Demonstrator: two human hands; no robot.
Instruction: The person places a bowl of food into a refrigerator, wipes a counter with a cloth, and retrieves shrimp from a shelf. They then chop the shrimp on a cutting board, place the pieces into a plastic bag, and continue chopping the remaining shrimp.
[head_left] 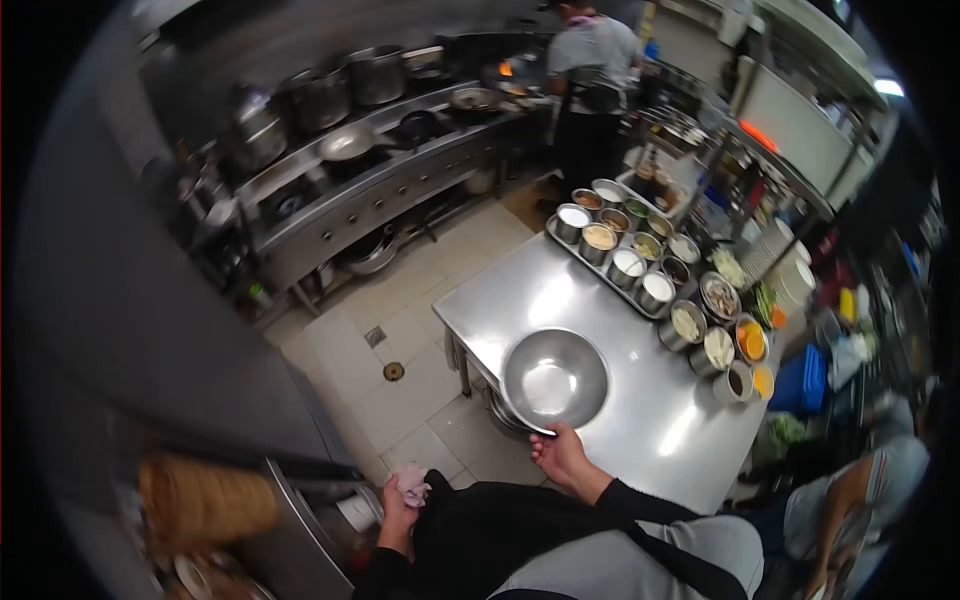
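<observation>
Steel bowl (553, 378), wide and shiny, sits at the near edge of the steel table (650, 430), partly over the corner, and our right hand (562, 455) pinches its near rim, thumb on top and fingers curled out of sight beneath. Our left hand (398, 508) hangs low beside our body, well apart from the table, closed in a loose fist around a crumpled pale cloth (410, 483). As far as we can see, the bowl holds nothing: its inside is bare and bright with reflected light. We judge the work with it to be at an early stage, with the bowl in hand and looking clean but nothing put in. The supplies stand untouched on the far side of the table: a tray (556, 240) of round tins with powders and pastes, and beside it a row of small pots (716, 345) running towards the right edge. Whether the cloth has met the bowl we cannot tell. Across the tiled floor, a cook (592, 70) stands at the stove (370, 175) among pans, apart from us.
</observation>
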